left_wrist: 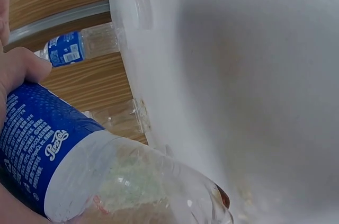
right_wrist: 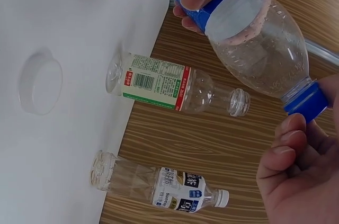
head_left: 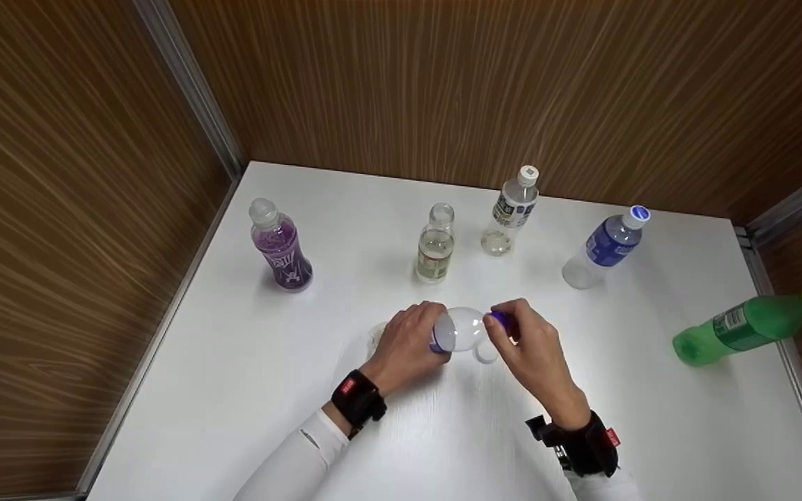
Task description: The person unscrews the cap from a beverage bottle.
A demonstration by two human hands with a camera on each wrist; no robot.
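Observation:
A clear plastic Pepsi bottle (head_left: 467,328) with a blue label is tilted over the table, its neck toward the right. My left hand (head_left: 408,348) grips it around the label, fingers curled about the body. At the neck sits a blue cap (right_wrist: 308,102), which my right hand (head_left: 533,351) pinches between thumb and fingers. The left wrist view shows the bottle's base end with a little dark brown residue (left_wrist: 223,197). Just below the neck, a shallow clear round lid-like piece (right_wrist: 39,85) lies on the white table (head_left: 248,362).
Behind my hands stand an uncapped clear bottle (head_left: 434,254) and a white-capped Suntory bottle (head_left: 512,209). To the left is a purple bottle (head_left: 286,254). A blue-labelled bottle (head_left: 606,243) and a green bottle (head_left: 749,323) with a yellow cap stand right. Wood-grain panels (head_left: 443,90) enclose the table.

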